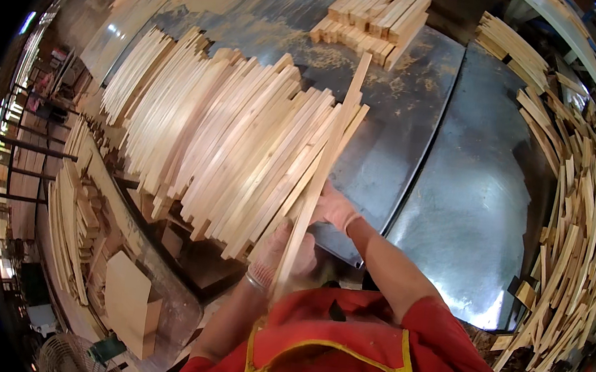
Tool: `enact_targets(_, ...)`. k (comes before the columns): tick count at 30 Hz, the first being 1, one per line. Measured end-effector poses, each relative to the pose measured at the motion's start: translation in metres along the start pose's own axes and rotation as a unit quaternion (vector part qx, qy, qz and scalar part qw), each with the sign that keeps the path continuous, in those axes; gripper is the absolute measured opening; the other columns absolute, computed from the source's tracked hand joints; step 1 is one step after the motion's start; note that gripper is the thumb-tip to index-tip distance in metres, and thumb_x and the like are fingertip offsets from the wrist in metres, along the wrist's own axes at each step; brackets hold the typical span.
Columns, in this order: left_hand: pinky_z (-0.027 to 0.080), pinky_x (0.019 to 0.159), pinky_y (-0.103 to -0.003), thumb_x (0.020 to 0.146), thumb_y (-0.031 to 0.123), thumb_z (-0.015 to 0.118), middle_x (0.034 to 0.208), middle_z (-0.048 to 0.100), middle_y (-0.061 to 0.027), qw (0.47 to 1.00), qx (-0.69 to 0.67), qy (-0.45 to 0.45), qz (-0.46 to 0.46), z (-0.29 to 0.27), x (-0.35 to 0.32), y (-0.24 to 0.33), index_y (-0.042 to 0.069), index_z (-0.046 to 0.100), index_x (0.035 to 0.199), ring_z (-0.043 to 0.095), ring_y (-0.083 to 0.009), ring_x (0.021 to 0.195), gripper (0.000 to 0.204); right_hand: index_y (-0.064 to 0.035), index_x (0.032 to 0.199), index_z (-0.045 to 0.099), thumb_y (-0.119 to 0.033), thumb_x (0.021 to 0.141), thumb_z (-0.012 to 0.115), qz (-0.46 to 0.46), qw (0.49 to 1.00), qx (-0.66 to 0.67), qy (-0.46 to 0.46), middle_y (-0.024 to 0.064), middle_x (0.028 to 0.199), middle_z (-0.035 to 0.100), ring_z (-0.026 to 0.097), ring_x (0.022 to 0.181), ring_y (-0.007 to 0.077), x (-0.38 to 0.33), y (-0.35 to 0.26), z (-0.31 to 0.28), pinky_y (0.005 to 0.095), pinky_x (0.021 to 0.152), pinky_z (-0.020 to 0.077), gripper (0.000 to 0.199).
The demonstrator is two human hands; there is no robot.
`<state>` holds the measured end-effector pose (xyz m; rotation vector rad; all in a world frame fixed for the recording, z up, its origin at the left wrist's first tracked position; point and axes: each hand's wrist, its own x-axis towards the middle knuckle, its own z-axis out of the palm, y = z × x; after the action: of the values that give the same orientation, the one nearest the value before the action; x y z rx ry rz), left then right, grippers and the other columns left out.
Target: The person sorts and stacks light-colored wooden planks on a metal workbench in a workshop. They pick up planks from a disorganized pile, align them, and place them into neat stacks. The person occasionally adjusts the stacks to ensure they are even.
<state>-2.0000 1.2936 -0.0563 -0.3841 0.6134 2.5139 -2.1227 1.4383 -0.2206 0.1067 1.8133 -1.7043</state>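
Observation:
A long, pale wooden strip slants from close to my body up toward the far stack, lying above the other strips. Near its lower end my left hand, in a light knitted glove, is closed round it. Farther along, my gloved right hand grips the same strip from its right side, with its fingertips partly hidden behind the wood. Just left of the held strip, a broad row of similar wooden strips lies side by side on the metal table, their ends uneven.
Stacked short wooden pieces stand at the table's far side amid sawdust. Beyond a dark gap on the right lies another metal surface. A large heap of loose strips curves along the far right. A cardboard box and a fan are lower left.

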Motion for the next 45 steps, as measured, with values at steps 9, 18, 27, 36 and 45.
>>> enact_targets(9,0.051,0.104,-0.03,0.106,0.025,0.064,0.133,0.062,-0.0055,0.934,0.302,0.112,0.152,0.013,0.035,0.009,0.003,0.041,0.159,0.06,-0.013,0.121,0.061,0.0027,0.142,0.057,-0.043,0.106,0.057,0.0,0.939,0.25,-0.238,0.0066,0.111,0.075,0.072,0.093,0.0166,-0.146,-0.095,-0.058,0.0338,0.079,0.0597,0.058)
enact_targets(18,0.045,0.107,-0.028,0.106,0.023,0.062,0.138,0.059,-0.0035,0.91,0.399,-0.014,0.114,0.087,0.109,-0.04,0.003,0.04,0.161,0.056,-0.0113,0.12,0.063,-0.0073,0.121,0.066,-0.031,0.095,0.079,0.008,0.962,0.256,-0.097,-0.0025,0.088,0.064,0.057,0.074,0.007,-0.245,-0.089,-0.09,0.0234,0.067,0.0488,0.037)
enact_targets(27,0.063,0.088,-0.04,0.095,0.024,0.075,0.13,0.064,-0.0177,0.909,0.405,0.001,-0.101,0.134,0.161,-0.158,0.001,0.048,0.151,0.071,-0.0302,0.104,0.067,-0.0079,0.133,0.06,-0.037,0.091,0.075,-0.056,0.976,-0.191,0.087,0.0157,0.106,0.072,0.072,0.099,0.0273,-0.322,-0.044,-0.173,0.0428,0.086,0.0558,0.053)
enact_targets(36,0.061,0.092,-0.043,0.09,0.034,0.078,0.121,0.068,-0.0217,0.974,0.101,-0.026,-0.202,0.128,0.182,-0.226,-0.011,0.055,0.136,0.071,-0.0325,0.102,0.068,-0.0092,0.11,0.059,-0.04,0.1,0.07,-0.141,0.676,0.609,0.389,0.0072,0.101,0.063,0.06,0.096,0.0206,-0.431,0.131,-0.383,0.0395,0.078,0.0543,0.034)
enact_targets(45,0.061,0.091,-0.045,0.085,0.02,0.077,0.121,0.07,-0.0197,0.971,0.163,-0.015,-0.174,0.116,0.158,-0.213,-0.005,0.056,0.139,0.071,-0.0347,0.099,0.063,-0.0059,0.111,0.063,-0.039,0.094,0.078,-0.154,0.744,0.535,0.37,0.0054,0.098,0.066,0.064,0.09,0.0181,-0.413,0.124,-0.422,0.0373,0.084,0.0546,0.04)
